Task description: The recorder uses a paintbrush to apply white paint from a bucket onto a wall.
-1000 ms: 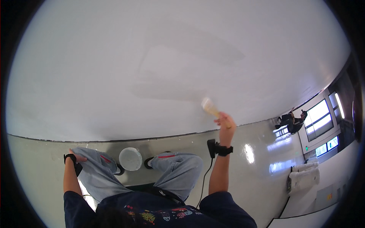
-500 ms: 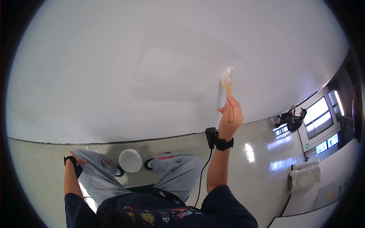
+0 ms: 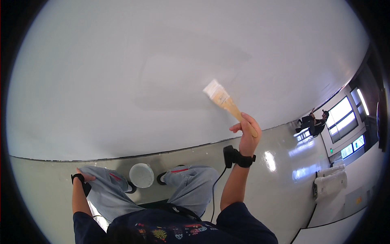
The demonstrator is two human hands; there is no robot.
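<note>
My right hand [image 3: 249, 130] is closed around the wooden handle of a flat paintbrush [image 3: 228, 105]. The brush tilts up and to the left, its broad bristles coated in white, in front of the white wall [image 3: 101, 73]. Whether the bristles touch the wall I cannot tell. Around the middle of the wall, a faintly greyer patch [image 3: 162, 99] lies left of the bristles. My left hand [image 3: 86, 176] rests on my left knee with the thumb stretched out; the other fingers are partly hidden. A round white bucket [image 3: 141, 175] with pale contents stands on the floor between my feet.
A black cable [image 3: 214, 191] hangs from the device on my right wrist. The shiny floor [image 3: 268, 187] meets the wall along a dark curved line. Far right, another person [image 3: 315, 124] sits near bright windows, and a pale wrapped bundle [image 3: 331, 183] stands by a white panel.
The paintbrush has swung left and turned its broad face toward me, and its bristles have dropped slightly. My right hand has lowered a little. My left hand stays on the knee.
</note>
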